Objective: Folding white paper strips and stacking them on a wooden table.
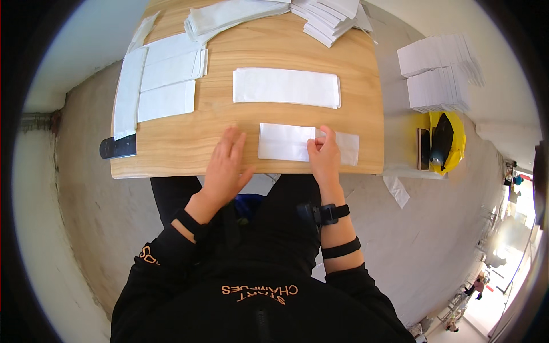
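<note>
A flat white paper sleeve [284, 141] lies near the front edge of the wooden table [211, 151], and a crease or overlapping edge crosses it toward the right. My right hand [325, 155] rests on this sleeve with its fingers curled, thumb and forefinger pinching at that edge. Left of the sleeve, my left hand [225, 167] hovers over or touches the table edge, fingers stretched out and holding nothing. Just beyond, a short stack of long white paper sleeves [286, 87] lies crosswise on the wood.
More white sleeves [167, 100] are laid out at the left, beside a dark flat object [118, 147]. Heaps of paper [331, 20] sit at the far edge. To the right stand paper stacks [437, 88], a yellow bag [456, 143] and a dark phone-like object [423, 148].
</note>
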Available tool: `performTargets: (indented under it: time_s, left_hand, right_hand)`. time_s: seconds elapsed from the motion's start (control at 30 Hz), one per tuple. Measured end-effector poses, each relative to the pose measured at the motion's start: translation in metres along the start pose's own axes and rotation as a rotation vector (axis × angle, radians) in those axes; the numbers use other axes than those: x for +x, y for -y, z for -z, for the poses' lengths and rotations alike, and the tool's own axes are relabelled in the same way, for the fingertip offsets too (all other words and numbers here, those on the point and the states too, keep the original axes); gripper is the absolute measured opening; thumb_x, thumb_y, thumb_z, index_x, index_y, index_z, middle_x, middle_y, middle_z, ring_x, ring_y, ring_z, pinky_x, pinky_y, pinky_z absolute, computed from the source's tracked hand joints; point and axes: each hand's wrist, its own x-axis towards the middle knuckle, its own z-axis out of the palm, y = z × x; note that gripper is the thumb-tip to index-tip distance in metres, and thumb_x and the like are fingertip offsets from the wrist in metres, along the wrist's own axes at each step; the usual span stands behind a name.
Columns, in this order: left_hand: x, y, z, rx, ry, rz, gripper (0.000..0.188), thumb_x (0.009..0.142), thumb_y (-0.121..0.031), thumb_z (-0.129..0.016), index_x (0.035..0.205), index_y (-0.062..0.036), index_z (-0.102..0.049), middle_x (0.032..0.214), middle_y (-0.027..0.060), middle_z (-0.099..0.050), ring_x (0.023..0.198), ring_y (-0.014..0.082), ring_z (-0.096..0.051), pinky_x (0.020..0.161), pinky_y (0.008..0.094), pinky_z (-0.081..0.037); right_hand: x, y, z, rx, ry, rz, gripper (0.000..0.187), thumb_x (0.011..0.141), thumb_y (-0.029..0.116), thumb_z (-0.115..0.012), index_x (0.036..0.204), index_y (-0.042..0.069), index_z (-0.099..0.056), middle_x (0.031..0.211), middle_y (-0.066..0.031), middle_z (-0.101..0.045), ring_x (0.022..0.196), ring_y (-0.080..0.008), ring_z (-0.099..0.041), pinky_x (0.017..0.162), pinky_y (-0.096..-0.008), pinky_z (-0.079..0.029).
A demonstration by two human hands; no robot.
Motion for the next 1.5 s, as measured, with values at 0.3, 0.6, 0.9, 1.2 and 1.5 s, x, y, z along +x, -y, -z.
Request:
performTargets:
  time_s: [0.3, 0.6, 0.9, 1.2, 1.5]
  left_hand:
    - [0.022, -0.018, -0.031, 0.209, 0.120, -0.234, 0.089, 0.079, -0.040, -0.068, 0.144, 0.0039, -0.027, 0.153, 0.0195, -0.023, 0.143, 0.0332, -0.022, 0.114, 0.0465, -0.022]
    - [0.024, -0.009, -0.043, 0.250, 0.110, -0.200, 0.096, 0.080, -0.057, -0.061, 0.145, 0.0047, -0.026, 0.154, 0.0201, -0.021, 0.143, 0.0326, -0.022, 0.115, 0.0472, -0.019]
    - [0.024, -0.010, -0.040, 0.264, 0.097, -0.184, 0.105, 0.071, -0.059, -0.067, 0.145, 0.0023, -0.028, 0.155, 0.0164, -0.022, 0.144, 0.0285, -0.021, 0.116, 0.0464, -0.017]
    - [0.024, -0.021, -0.031, 0.406, 0.258, -0.069, 0.125, 0.053, -0.049, -0.084, 0.148, 0.0015, -0.020, 0.156, 0.0165, -0.018, 0.145, 0.0282, -0.018, 0.116, 0.0502, -0.014]
    - [0.055, 0.018, -0.023, -0.114, -0.009, -0.077, 0.067, 0.077, -0.022, -0.073, 0.134, -0.0025, -0.044, 0.142, 0.0180, -0.040, 0.133, 0.0353, -0.037, 0.109, 0.0450, -0.032]
  right_hand:
    - [-0.001, 0.000, -0.002, 0.004, 0.003, -0.005, 0.041, 0.086, 0.011, -0.061, 0.123, 0.000, -0.048, 0.082, -0.0127, -0.067, 0.074, -0.0259, -0.065, 0.070, -0.0376, -0.050]
    - [0.003, -0.008, 0.008, -0.054, -0.060, 0.003, 0.040, 0.084, 0.009, -0.062, 0.122, 0.004, -0.051, 0.085, -0.0097, -0.064, 0.077, -0.0258, -0.063, 0.070, -0.0372, -0.050]
    - [0.004, -0.006, 0.036, -0.166, 0.210, 0.260, 0.046, 0.072, 0.008, -0.073, 0.116, 0.016, -0.062, 0.097, -0.0075, -0.051, 0.086, -0.0238, -0.058, 0.075, -0.0345, -0.049]
    - [0.010, 0.001, 0.042, -0.134, 0.299, 0.156, 0.051, 0.069, 0.004, -0.073, 0.116, 0.017, -0.060, 0.095, -0.0078, -0.049, 0.084, -0.0239, -0.057, 0.076, -0.0356, -0.049]
    - [0.010, -0.002, 0.038, -0.145, 0.259, 0.194, 0.045, 0.073, 0.008, -0.071, 0.116, 0.016, -0.061, 0.096, -0.0080, -0.051, 0.081, -0.0222, -0.059, 0.073, -0.0347, -0.050]
